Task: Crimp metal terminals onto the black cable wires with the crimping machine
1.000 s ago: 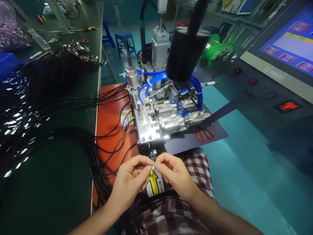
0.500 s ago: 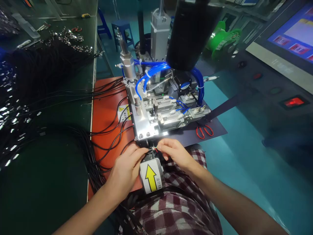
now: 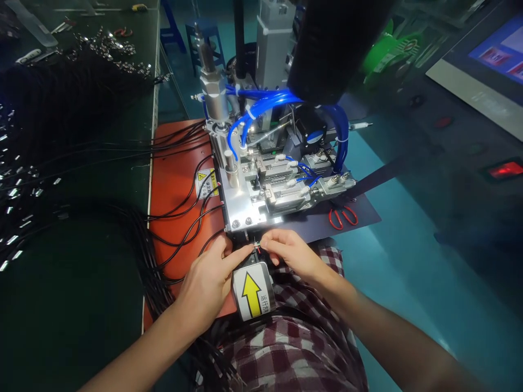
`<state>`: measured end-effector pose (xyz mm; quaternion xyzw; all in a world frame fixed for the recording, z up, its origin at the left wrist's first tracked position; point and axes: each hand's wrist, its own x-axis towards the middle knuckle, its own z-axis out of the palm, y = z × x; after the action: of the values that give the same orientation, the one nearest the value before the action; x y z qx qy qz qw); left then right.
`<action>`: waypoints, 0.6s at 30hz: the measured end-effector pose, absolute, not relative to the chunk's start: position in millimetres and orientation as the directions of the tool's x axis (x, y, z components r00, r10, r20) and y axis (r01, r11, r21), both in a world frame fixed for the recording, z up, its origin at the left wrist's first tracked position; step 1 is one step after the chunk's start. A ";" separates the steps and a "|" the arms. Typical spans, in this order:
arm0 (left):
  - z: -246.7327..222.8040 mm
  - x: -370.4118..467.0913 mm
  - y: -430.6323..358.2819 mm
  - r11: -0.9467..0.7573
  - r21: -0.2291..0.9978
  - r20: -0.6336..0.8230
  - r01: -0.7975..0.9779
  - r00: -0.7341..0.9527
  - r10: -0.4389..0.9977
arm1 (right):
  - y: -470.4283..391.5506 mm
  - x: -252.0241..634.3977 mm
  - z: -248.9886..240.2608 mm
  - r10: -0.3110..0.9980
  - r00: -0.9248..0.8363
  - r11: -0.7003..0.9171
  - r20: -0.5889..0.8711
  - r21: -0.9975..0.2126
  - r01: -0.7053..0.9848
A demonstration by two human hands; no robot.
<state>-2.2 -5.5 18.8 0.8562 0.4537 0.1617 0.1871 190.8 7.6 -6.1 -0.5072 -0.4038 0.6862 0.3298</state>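
My left hand (image 3: 208,277) is at the front of the metal machine (image 3: 241,207). One of its digits stretches right and touches the small wire ends (image 3: 256,246), apart from the bent fingers behind it. From the other side, my right hand (image 3: 288,250) pinches thin coloured wires, with a bit of red and green showing at its fingertips. The wires lie over a small black holder (image 3: 252,258). Just below that holder is a white label with a yellow arrow (image 3: 252,294). What lies under my left palm is hidden.
Black cables (image 3: 188,218) run across the orange board (image 3: 167,185) to the machine's left side. A larger cable bundle (image 3: 149,272) hangs over the dark table edge. Red-handled scissors (image 3: 343,219) lie right of the machine, and a screen (image 3: 496,57) stands farther right.
The left hand's stretched digit has moved slightly right onto the wire ends, with the bent fingers now more apart from it. The right hand keeps its pinch; the view has shifted slightly.
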 end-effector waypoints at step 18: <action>15.4 -2.3 -6.1 -0.532 0.389 0.118 0.752 0.532 0.838 | 9.0 188.7 -6.7 0.848 -0.263 -0.493 -0.460 -0.867 -0.071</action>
<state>-2.3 -6.1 15.4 0.8629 0.4607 0.1468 0.1472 188.7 9.0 -6.7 -0.5100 -0.3810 0.6974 0.3292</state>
